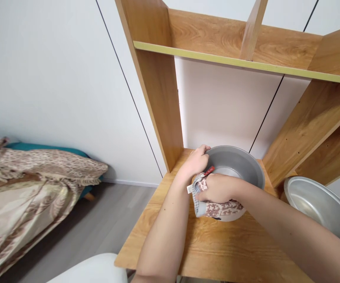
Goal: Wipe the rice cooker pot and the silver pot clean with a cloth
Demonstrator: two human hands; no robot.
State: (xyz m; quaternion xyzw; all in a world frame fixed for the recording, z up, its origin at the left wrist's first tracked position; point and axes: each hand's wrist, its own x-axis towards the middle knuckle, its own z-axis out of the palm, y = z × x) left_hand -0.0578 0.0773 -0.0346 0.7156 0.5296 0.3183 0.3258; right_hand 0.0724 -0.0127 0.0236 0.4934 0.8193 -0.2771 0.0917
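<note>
A round grey basin (248, 167) stands on the wooden desk, below the shelf. My left hand (198, 160) grips its rim at the left, fingers curled over the edge. My right hand (215, 189) is closed on a patterned cloth (224, 209), brown and pale with a checked edge. The cloth lies against the near outer side of the basin and hides part of it. A red tag (209, 170) and a white label (189, 189) stick out from the cloth. The right fingers are partly hidden in its folds.
A wooden shelf unit (161, 102) rises from the back of the desk (217, 247). At the right, a second, shiny metal basin (314, 200) stands near the right arm. A white chair (99, 271) is at the desk's left front. A patterned throw (46, 165) covers the teal furniture at left.
</note>
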